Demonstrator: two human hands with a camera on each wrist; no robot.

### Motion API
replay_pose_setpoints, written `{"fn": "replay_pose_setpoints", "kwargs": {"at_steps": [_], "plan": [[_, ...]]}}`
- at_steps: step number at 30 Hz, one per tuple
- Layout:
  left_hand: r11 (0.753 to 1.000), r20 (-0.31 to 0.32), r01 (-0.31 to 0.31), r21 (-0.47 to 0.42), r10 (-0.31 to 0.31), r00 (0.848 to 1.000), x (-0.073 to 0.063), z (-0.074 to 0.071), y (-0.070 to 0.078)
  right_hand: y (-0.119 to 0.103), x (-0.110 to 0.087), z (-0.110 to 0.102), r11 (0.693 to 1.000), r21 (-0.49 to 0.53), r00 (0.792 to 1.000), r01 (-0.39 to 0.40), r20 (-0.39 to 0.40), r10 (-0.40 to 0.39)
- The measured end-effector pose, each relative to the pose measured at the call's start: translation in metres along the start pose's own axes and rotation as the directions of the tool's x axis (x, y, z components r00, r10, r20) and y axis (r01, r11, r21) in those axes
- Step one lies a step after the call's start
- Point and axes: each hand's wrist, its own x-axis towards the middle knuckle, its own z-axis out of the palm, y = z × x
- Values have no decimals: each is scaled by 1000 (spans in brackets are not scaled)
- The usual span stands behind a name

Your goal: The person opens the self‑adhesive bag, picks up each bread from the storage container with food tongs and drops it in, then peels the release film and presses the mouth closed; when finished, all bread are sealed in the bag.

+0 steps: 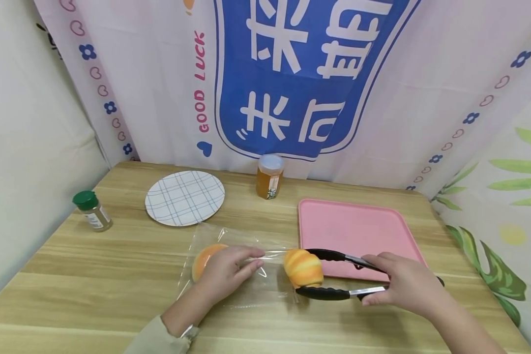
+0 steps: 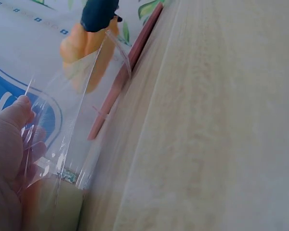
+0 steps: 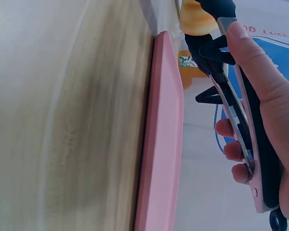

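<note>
My left hand (image 1: 227,271) pinches the upper side of a clear plastic bag (image 1: 265,290) between thumb and fingers. Inside the bag, partly behind that hand, lies a round orange-brown bun (image 1: 206,258). In my right hand (image 1: 407,287) I grip black-and-silver tongs (image 3: 260,144), thumb on one arm and fingers round the other. Between the black tong tips sits a yellow-orange ridged bread roll (image 1: 304,268), at the bag's right end. The left wrist view shows the roll (image 2: 89,57) partly behind the film; whether it is inside the bag's mouth I cannot tell.
A pink tray (image 1: 354,228) lies behind the tongs on the wooden table (image 1: 115,295). Farther back stand a honey-coloured jar (image 1: 269,178) and a checked white plate (image 1: 186,197). A green-capped shaker (image 1: 93,211) stands at the left edge, and a printed curtain (image 1: 168,88) hangs behind.
</note>
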Motion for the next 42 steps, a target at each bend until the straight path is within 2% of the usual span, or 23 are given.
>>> {"fn": "replay_pose_setpoints", "kwargs": {"at_steps": [5, 12, 16, 20, 29, 35, 42], "plan": [[1000, 5, 0, -1, 0, 1000, 0, 0, -1, -3, 0, 2, 1000, 2, 998, -19, 58, 19], [1000, 19, -13, -6, 13, 1000, 1, 0, 0, -16, 15, 15, 999, -31, 999, -28, 21, 28], [1000, 6, -20, -7, 20, 1000, 0, 0, 0, -25, 22, 22, 999, -30, 999, -26, 35, 27], [999, -5, -30, -13, 30, 1000, 0, 1, 0, -34, 25, 29, 999, -15, 998, -46, 51, 46], [999, -26, -44, -13, 44, 999, -1, 2, 0, -55, 33, 41, 995, 24, 995, -97, 11, 97], [999, -34, -46, -15, 45, 998, -1, 2, -1, -69, 36, 44, 997, -5, 997, -73, -3, 73], [999, -51, -47, -20, 46, 998, -1, 2, -1, -90, 38, 48, 986, 19, 986, -165, 1, 165]]}}
